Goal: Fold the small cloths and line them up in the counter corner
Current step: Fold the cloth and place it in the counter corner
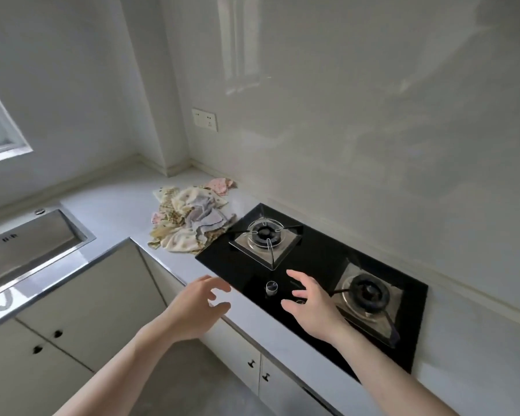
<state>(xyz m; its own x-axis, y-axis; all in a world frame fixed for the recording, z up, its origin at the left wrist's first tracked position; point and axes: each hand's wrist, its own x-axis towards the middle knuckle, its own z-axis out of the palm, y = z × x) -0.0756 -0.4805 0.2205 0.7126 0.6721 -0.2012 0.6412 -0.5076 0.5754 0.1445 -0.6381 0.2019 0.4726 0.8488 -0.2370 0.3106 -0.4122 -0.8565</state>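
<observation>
Cloths (189,217) in a crumpled heap on the counter (117,205), just left of the stove (312,265), short of the corner. Left hand (192,307) and right hand (312,304): fingers spread, empty. Heap lies ahead-left; left hand looks nearer.

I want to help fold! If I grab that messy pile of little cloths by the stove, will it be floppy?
Probably floppy: the pile of cloths lies crumpled. Likely light, since the fabric looks thin. Lifting one may drag others, as they overlap.
</observation>
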